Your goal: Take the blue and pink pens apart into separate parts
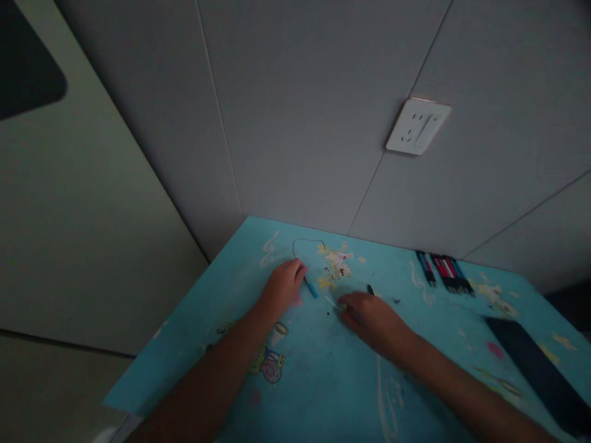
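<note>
My left hand [282,284] is closed, with its fingers pinched on a slim blue pen [311,288] that slants down to the right, close to the tabletop. My right hand [369,315] lies low over the table to the right, fingers curled together at a thin whitish stick [331,302], perhaps a pen refill. The stick's other end is hidden by the fingers. Just behind the right hand a small black piece [370,289] pokes out, partly covered. A tiny dark bit [328,314] lies in front of the right fingertips.
The light-blue table [323,394] has cartoon prints and meets a grey wall [314,123]. Several pens [447,274] lie in rows at the back right. A long dark flat object [535,369] lies at the right. A socket plate [418,126] is on the wall.
</note>
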Tool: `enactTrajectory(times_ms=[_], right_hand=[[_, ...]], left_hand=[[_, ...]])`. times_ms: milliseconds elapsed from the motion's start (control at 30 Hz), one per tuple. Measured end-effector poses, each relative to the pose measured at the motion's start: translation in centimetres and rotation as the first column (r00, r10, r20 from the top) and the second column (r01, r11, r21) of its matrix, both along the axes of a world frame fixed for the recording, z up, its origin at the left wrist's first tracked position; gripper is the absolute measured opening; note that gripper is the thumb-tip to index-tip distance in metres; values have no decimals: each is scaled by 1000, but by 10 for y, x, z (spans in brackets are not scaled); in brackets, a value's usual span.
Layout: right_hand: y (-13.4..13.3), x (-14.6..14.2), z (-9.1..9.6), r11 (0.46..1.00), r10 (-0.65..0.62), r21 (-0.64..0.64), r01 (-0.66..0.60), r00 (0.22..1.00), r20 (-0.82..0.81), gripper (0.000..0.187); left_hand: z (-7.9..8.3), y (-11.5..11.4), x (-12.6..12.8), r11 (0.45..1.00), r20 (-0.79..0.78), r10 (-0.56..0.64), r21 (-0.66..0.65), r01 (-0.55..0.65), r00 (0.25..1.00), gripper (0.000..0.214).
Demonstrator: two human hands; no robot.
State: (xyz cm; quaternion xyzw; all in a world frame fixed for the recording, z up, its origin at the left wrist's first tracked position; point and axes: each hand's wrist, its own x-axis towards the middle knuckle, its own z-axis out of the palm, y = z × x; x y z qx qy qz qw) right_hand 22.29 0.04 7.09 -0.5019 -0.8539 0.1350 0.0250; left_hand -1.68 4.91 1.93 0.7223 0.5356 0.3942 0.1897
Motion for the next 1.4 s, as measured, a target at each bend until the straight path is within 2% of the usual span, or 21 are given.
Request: enactTrajectory(times_ms=[100,200,333,500,600,767,900,1000,1200,1300,1400], right_hand=[[-26,-7,-8,999,-34,-6,34,999,22,25],[-29,-15,-14,997,-73,0,73,997,29,25],[-7,-30,-18,986,-164,36,164,986,-4,25],[29,-57,-22,966,-247,70,250,968,-49,22],[47,-60,-20,960,-263,78,269,962,-73,23],[72,-30,-15,926,-356,118,359,933,-45,27],[80,-13,-16,926,-363,111,361,932,-2,27],[75,-15,-20,926,-363,114,359,932,17,29],[55,-17,-24,935,-344,105,339,939,30,23],[59,11,-14,918,-382,125,375,923,38,22],[72,68,1,838,-529,200,508,846,67,30]], left_hand=[[-1,-2,4,1000,-49,2,5,-2,999,11],[-3,-5,8,1000,-140,8,22,-5,990,12],[-5,-6,11,999,-251,5,35,4,968,14],[-5,-5,6,998,-261,-45,26,54,964,14],[-3,-6,2,993,-261,-103,28,115,960,14],[-1,-8,2,987,-267,-150,17,160,952,18],[0,-9,7,984,-309,-111,98,147,945,22],[3,-14,13,971,-358,-123,148,186,926,24],[2,-23,25,945,-461,-204,138,297,863,26],[-1,-20,26,932,-483,-210,164,324,850,21],[-4,-18,25,917,-486,-214,198,346,847,20]])
